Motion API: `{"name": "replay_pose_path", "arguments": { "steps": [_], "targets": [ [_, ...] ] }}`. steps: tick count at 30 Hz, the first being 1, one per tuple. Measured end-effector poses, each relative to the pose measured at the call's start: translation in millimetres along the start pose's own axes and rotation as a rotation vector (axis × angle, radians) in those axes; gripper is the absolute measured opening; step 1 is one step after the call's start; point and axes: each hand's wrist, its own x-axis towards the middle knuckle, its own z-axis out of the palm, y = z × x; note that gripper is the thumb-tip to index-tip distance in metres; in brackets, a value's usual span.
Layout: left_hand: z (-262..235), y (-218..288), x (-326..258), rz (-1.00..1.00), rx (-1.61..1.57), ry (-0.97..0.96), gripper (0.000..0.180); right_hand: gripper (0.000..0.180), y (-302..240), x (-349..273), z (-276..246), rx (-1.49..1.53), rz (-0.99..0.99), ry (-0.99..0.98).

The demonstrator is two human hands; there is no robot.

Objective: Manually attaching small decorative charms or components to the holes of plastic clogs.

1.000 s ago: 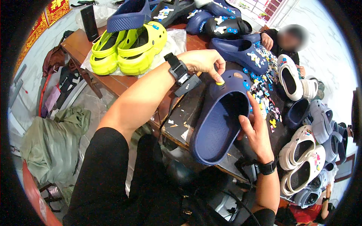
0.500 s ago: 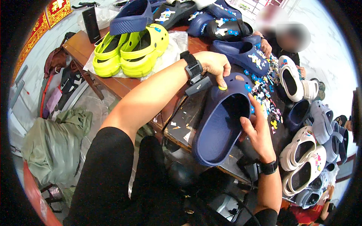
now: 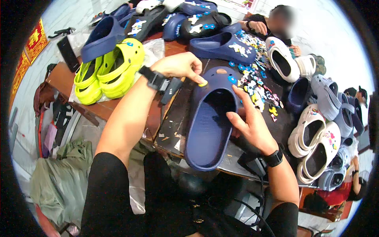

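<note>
A navy blue clog (image 3: 209, 146) stands with its heel toward me at the table's near edge, its toe pointing away. My right hand (image 3: 254, 128) grips its right side, thumb at the opening's rim and index finger stretched along the upper. A small yellow charm (image 3: 203, 83) sits on the left of the toe, under the thumb of my left hand (image 3: 183, 66), whose other fingers are curled. On the right of the toe is a blue charm (image 3: 232, 79). Many loose colourful charms (image 3: 256, 85) lie just beyond the clog.
Lime-green clogs (image 3: 118, 71) stand at the left, a navy clog (image 3: 100, 37) resting on them. Another charm-decorated navy clog (image 3: 223, 49) lies beyond my hands. White clogs (image 3: 321, 152) and grey-blue clogs (image 3: 327, 93) crowd the right. A person (image 3: 262, 25) sits across the dark table (image 3: 169, 128).
The view has turned, so most things sit further left in it. My left thumb stays on the yellow charm, my right hand on the clog. The person opposite has raised a hand.
</note>
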Motion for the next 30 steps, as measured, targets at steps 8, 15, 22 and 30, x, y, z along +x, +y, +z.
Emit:
{"name": "replay_pose_path", "arguments": {
  "steps": [8,15,22,30],
  "targets": [
    [2,18,-19,0.293,0.105,0.169,0.022,0.069,-2,-2,1,0.023,0.002,-0.003],
    [2,34,-20,0.275,0.155,0.166,0.017,0.069,1,-1,-3,0.006,-0.008,-0.001],
    [-2,26,-19,0.154,0.041,0.165,0.014,0.067,-1,0,-1,0.012,0.026,-0.018],
    [-2,13,-15,0.170,-0.014,0.138,0.025,0.069,-8,-4,1,0.060,0.066,-0.011]
  ]
}}
